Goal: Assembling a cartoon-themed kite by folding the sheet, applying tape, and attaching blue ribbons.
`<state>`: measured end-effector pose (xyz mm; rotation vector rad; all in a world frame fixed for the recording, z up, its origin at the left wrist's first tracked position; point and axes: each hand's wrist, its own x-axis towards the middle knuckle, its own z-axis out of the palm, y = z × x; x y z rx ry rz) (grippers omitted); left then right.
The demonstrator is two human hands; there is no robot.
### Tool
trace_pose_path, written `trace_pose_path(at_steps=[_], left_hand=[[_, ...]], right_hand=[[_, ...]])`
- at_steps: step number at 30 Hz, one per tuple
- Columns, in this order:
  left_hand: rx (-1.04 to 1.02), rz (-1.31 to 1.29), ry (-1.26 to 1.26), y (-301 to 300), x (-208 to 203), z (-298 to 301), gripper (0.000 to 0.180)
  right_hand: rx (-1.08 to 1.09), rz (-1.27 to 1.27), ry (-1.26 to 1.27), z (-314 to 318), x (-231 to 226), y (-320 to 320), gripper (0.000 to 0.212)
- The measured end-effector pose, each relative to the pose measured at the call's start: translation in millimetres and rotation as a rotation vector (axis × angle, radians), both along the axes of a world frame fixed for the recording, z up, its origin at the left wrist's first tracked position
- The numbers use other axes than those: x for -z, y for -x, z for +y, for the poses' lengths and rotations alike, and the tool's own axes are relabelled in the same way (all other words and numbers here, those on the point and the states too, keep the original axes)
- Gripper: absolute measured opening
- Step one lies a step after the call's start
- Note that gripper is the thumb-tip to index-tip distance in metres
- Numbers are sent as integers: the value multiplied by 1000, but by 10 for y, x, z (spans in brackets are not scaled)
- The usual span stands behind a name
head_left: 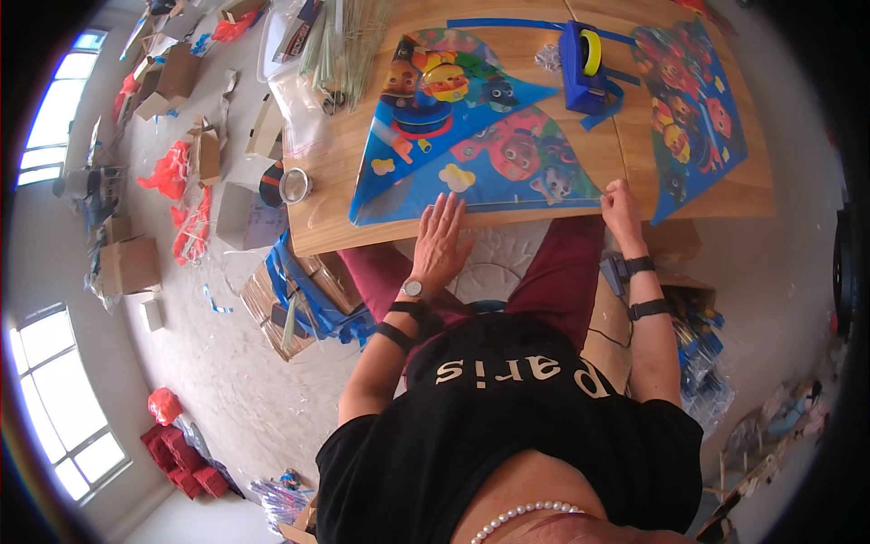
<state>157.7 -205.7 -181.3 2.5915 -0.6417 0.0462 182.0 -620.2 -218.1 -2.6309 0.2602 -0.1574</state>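
A thin blue sheet printed with cartoon animals [497,168] lies in front of me along the table's near edge, one part folded over in a pointed flap. My left hand [440,245] rests flat on its near edge, fingers stretched out and holding nothing. At the sheet's right corner, the fingers of my right hand [622,213] are pinched together on the edge. A second printed sheet [693,122] lies to the right, apart from both hands. Beyond the near sheet stands a blue tape dispenser [583,82] with a yellow ring in it.
Thin pale rods [340,45] are bundled at the table's far left. A round metal tin [295,185] sits by the left edge of the wooden table [326,231]. Cardboard boxes [172,80] and red plastic bags [168,172] are strewn over the floor to the left.
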Motion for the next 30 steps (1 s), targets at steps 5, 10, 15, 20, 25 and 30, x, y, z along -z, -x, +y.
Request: trace_pose_path(at_steps=[5,10,15,20,25,30], left_hand=[[35,28,-134,17,87,145,79],[38,10,-117,14,116,141,78],[47,36,-129,8,91,138,81],[51,45,-133,26,99,143,81],[56,62,-134,21,82,152,81],[65,50,-131,11,94,163,81]], right_hand=[[-22,-21,-2,80,-18,-10,24],[25,60,-76,82,-31,13,20],[-74,-138,51,99,1,24,21],[-70,-181,16,132,-1,44,20],[-66,-176,29,162,-29,38,20],[-43,-177,71,213,-73,30,19]])
